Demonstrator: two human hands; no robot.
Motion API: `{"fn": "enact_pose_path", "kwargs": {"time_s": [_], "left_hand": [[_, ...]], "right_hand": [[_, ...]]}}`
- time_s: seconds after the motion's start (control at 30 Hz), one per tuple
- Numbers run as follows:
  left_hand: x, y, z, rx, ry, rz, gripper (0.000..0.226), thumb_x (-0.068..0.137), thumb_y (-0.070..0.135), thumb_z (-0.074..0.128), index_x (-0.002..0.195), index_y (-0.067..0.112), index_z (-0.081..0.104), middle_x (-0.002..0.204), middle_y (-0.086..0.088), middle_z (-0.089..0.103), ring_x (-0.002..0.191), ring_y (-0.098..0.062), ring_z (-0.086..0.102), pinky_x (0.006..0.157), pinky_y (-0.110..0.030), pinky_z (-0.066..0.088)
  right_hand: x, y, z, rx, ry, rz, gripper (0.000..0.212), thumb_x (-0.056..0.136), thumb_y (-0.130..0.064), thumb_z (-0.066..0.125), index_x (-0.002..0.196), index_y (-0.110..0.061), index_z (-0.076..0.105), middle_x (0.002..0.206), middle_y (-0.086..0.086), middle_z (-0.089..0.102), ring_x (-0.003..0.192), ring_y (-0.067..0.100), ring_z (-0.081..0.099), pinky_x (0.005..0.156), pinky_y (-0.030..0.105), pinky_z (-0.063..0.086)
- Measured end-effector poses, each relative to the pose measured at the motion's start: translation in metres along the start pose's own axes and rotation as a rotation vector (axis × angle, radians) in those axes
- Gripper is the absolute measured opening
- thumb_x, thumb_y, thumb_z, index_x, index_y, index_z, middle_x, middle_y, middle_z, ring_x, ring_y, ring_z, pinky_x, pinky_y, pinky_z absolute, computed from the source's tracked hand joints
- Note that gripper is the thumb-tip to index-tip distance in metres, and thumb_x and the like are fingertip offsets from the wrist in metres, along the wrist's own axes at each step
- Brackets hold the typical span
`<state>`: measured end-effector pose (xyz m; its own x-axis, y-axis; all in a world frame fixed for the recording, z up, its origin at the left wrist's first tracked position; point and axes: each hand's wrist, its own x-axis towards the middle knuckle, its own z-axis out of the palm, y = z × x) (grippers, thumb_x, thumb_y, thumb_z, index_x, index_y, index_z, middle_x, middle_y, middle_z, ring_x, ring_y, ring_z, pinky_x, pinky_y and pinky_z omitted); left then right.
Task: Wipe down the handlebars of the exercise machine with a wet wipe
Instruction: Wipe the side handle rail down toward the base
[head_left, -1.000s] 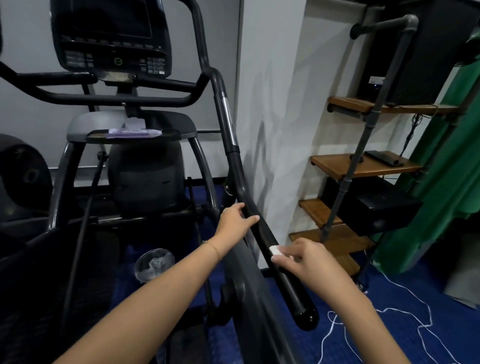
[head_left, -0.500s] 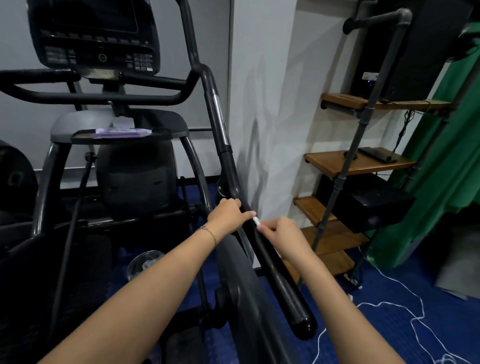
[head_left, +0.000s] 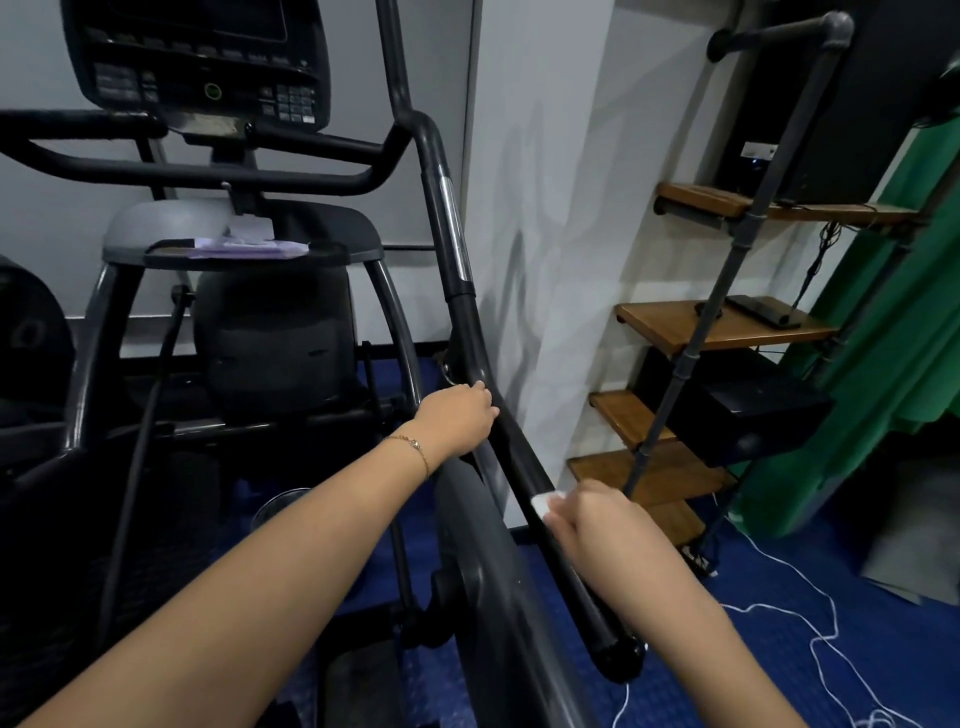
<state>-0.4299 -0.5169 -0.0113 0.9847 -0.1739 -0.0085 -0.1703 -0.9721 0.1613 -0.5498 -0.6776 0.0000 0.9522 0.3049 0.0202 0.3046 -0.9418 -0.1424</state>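
Though mostly under the right hand (head_left: 597, 522), wet wipe (head_left: 542, 503) touches handlebar (head_left: 470, 332).

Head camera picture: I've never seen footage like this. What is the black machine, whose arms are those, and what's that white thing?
The camera sits on a person's head and looks down, so both arms belong to the wearer. The black machine is an exercise machine, with its console at top left and a long handlebar running down toward the viewer. The left hand grips that handlebar higher up. The right hand, lower down, holds a white wet wipe against the same bar. A pack of wipes lies on the machine's tray below the console. A wooden shelf rack stands at right.
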Motion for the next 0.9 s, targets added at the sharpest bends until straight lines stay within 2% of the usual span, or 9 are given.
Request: {"fn": "enact_pose_path", "kwargs": {"time_s": [0.1, 0.23, 0.3, 0.4, 0.47, 0.6, 0.67, 0.8, 0.9], "left_hand": [[0.003, -0.006, -0.008, 0.044, -0.07, 0.009, 0.04, 0.104, 0.02, 0.025, 0.139, 0.008, 0.041, 0.152, -0.006, 0.031, 0.132, -0.03, 0.041, 0.104, -0.041, 0.039], [0.004, -0.011, -0.016, 0.125, -0.102, 0.053, 0.041, 0.103, 0.023, 0.028, 0.138, 0.007, 0.042, 0.144, -0.011, 0.042, 0.128, -0.031, 0.044, 0.105, -0.043, 0.039], [0.001, -0.008, -0.018, 0.177, -0.119, 0.078, 0.039, 0.104, 0.022, 0.026, 0.134, 0.006, 0.043, 0.143, -0.009, 0.041, 0.126, -0.029, 0.045, 0.1, -0.043, 0.042], [-0.001, -0.005, -0.019, 0.241, -0.102, 0.107, 0.037, 0.104, 0.018, 0.025, 0.132, 0.007, 0.047, 0.139, -0.007, 0.043, 0.122, -0.028, 0.047, 0.095, -0.042, 0.045], [-0.001, -0.005, -0.019, 0.255, -0.105, 0.11, 0.036, 0.104, 0.017, 0.025, 0.132, 0.008, 0.047, 0.14, -0.007, 0.043, 0.122, -0.028, 0.047, 0.095, -0.042, 0.045], [-0.002, -0.005, -0.018, 0.324, -0.087, 0.145, 0.036, 0.104, 0.016, 0.025, 0.133, 0.008, 0.047, 0.139, -0.009, 0.044, 0.122, -0.029, 0.048, 0.094, -0.04, 0.043], [-0.002, -0.005, -0.018, 0.349, -0.082, 0.153, 0.037, 0.104, 0.016, 0.025, 0.135, 0.009, 0.045, 0.14, -0.009, 0.044, 0.124, -0.029, 0.047, 0.094, -0.04, 0.043], [-0.001, -0.007, -0.018, 0.368, -0.102, 0.178, 0.037, 0.104, 0.016, 0.025, 0.135, 0.011, 0.045, 0.146, -0.003, 0.037, 0.126, -0.027, 0.045, 0.093, -0.04, 0.043], [-0.001, -0.009, -0.018, 0.361, -0.097, 0.186, 0.038, 0.104, 0.017, 0.024, 0.136, 0.012, 0.045, 0.145, -0.002, 0.037, 0.125, -0.025, 0.046, 0.091, -0.038, 0.043]], "right_hand": [[0.056, -0.004, 0.005, 0.027, 0.008, 0.053, 0.034, 0.097, -0.023, 0.04, 0.065, -0.012, 0.044, 0.067, -0.001, 0.036, 0.076, 0.024, 0.051, 0.064, 0.027, 0.033], [0.111, 0.005, 0.014, 0.331, 0.031, 0.133, 0.036, 0.093, -0.026, 0.049, 0.064, -0.005, 0.058, 0.076, 0.011, 0.061, 0.064, 0.023, 0.054, 0.058, 0.027, 0.037], [0.113, 0.016, 0.018, 0.634, 0.041, 0.171, 0.043, 0.091, -0.03, 0.055, 0.059, -0.002, 0.057, 0.069, 0.014, 0.055, 0.055, 0.017, 0.046, 0.057, 0.029, 0.039], [0.094, 0.033, 0.027, 1.229, -0.051, 0.322, 0.026, 0.089, -0.019, 0.06, 0.082, 0.005, 0.066, 0.066, 0.011, 0.057, 0.053, 0.013, 0.053, 0.054, 0.019, 0.05], [0.071, 0.044, 0.037, 1.397, -0.158, 0.383, 0.026, 0.089, -0.017, 0.06, 0.091, 0.008, 0.067, 0.071, 0.012, 0.064, 0.054, 0.012, 0.059, 0.052, 0.018, 0.051], [0.036, 0.046, 0.035, 1.194, -0.062, 0.279, 0.033, 0.088, -0.022, 0.059, 0.088, 0.008, 0.071, 0.074, 0.022, 0.067, 0.061, 0.02, 0.059, 0.051, 0.017, 0.046], [0.041, 0.037, 0.025, 0.97, 0.05, 0.191, 0.031, 0.088, -0.029, 0.06, 0.081, -0.001, 0.075, 0.069, 0.012, 0.07, 0.064, 0.011, 0.062, 0.051, 0.012, 0.045], [0.075, 0.013, 0.018, 0.523, 0.136, 0.067, 0.031, 0.092, -0.034, 0.056, 0.11, -0.014, 0.07, 0.103, 0.003, 0.072, 0.095, 0.014, 0.065, 0.08, 0.025, 0.049], [0.089, 0.015, 0.016, 0.601, 0.137, 0.106, 0.034, 0.091, -0.033, 0.056, 0.11, -0.007, 0.068, 0.101, 0.001, 0.07, 0.087, 0.012, 0.065, 0.073, 0.015, 0.046]]}}
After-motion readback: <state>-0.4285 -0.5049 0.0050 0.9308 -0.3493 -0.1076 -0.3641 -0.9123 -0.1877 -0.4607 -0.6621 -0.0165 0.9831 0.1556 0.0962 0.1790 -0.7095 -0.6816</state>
